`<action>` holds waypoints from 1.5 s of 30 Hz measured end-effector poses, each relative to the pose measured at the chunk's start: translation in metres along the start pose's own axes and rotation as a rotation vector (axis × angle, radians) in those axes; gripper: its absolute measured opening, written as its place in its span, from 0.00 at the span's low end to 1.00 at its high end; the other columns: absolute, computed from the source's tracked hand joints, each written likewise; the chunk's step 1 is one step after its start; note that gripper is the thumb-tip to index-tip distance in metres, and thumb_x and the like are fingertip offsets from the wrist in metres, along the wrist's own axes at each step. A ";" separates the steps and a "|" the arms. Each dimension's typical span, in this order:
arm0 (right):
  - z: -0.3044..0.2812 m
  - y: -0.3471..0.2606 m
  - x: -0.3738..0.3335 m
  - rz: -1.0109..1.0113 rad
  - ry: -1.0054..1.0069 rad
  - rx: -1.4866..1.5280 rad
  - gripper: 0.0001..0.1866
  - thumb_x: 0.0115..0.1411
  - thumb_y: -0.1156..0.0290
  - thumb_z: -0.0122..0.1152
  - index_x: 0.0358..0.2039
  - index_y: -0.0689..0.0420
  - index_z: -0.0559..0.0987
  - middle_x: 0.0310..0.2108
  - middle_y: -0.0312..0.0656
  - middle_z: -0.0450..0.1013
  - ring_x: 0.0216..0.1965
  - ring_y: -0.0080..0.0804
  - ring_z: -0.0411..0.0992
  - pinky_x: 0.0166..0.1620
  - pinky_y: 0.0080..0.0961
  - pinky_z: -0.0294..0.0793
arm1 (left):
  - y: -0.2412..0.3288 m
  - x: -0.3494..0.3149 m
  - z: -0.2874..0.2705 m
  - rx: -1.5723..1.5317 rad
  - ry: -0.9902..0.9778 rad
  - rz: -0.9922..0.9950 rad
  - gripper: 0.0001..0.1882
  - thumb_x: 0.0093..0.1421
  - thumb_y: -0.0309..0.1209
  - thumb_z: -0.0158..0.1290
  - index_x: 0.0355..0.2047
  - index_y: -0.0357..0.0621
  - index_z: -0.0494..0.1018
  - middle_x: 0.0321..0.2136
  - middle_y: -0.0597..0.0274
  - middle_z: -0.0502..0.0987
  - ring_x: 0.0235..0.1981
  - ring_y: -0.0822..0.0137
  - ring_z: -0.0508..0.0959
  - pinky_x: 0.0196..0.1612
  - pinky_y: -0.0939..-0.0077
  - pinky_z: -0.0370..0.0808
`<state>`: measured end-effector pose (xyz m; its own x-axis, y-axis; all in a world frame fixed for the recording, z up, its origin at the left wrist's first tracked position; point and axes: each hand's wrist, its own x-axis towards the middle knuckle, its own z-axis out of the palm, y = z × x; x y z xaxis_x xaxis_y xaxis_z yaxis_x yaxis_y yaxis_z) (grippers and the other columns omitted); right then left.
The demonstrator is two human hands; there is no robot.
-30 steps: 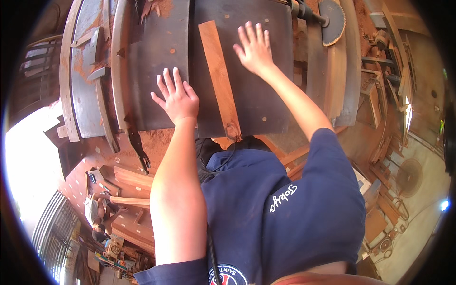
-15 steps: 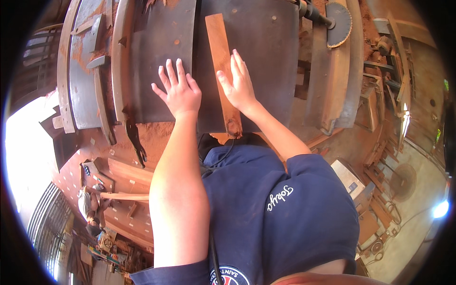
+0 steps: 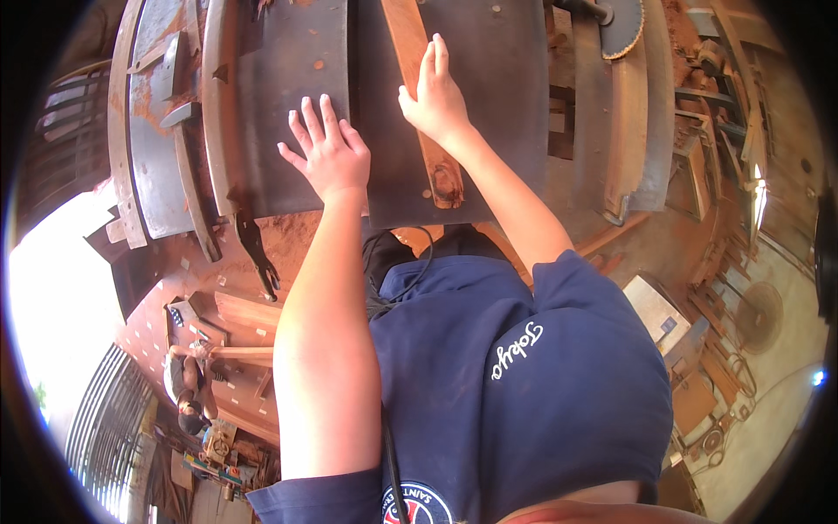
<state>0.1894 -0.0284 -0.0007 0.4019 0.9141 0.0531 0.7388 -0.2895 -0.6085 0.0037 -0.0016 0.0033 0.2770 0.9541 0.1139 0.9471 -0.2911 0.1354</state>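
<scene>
A long reddish-brown wood strip (image 3: 410, 54) lies lengthwise on the dark flat metal machine table (image 3: 497, 113). Its near end is rough and knotted, and its far end runs out of the picture at the top. My right hand (image 3: 434, 100) rests against the strip, the thumb over its top face and the fingers stretched out along its right side. To the left of the strip, my left hand (image 3: 330, 159) has its fingers spread over the table, beside the seam between two plates. Nothing is in that hand.
A toothed circular saw blade (image 3: 622, 26) on a shaft stands at the far right. A hammer (image 3: 183, 116) lies on the left side ledge, with dark pliers (image 3: 253, 253) hanging nearby. Another person (image 3: 185, 384) works at lower left among boards. Sawdust and wood offcuts lie around.
The wood strip has slid away from me across the table, and my right hand has moved forward with it. My left hand stays nearly in place. The view has shifted slightly.
</scene>
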 end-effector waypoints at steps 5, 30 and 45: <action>-0.022 0.009 -0.047 -0.033 -0.086 0.020 0.49 0.57 0.70 0.66 0.67 0.81 0.48 0.73 0.69 0.38 0.69 0.66 0.56 0.64 0.36 0.73 | -0.002 -0.001 0.002 0.002 -0.011 0.001 0.28 0.70 0.41 0.42 0.70 0.57 0.62 0.72 0.64 0.59 0.74 0.57 0.53 0.71 0.34 0.45; -0.079 0.077 -0.056 -0.194 -0.054 -0.030 0.36 0.58 0.77 0.62 0.68 0.44 0.70 0.72 0.71 0.45 0.63 0.65 0.67 0.61 0.44 0.75 | -0.002 0.000 -0.001 0.025 -0.026 -0.012 0.28 0.69 0.40 0.43 0.69 0.57 0.63 0.72 0.63 0.59 0.74 0.56 0.54 0.71 0.33 0.45; -0.057 0.090 0.059 -0.330 0.003 -0.041 0.31 0.58 0.76 0.62 0.64 0.52 0.74 0.74 0.47 0.52 0.70 0.52 0.60 0.69 0.41 0.66 | 0.001 -0.001 -0.004 0.045 -0.053 0.000 0.27 0.68 0.39 0.45 0.68 0.57 0.66 0.72 0.63 0.58 0.74 0.54 0.54 0.70 0.32 0.46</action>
<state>0.3102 -0.0170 -0.0075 0.1387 0.9598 0.2441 0.8505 0.0109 -0.5259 0.0037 -0.0031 0.0076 0.2841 0.9568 0.0610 0.9531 -0.2888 0.0909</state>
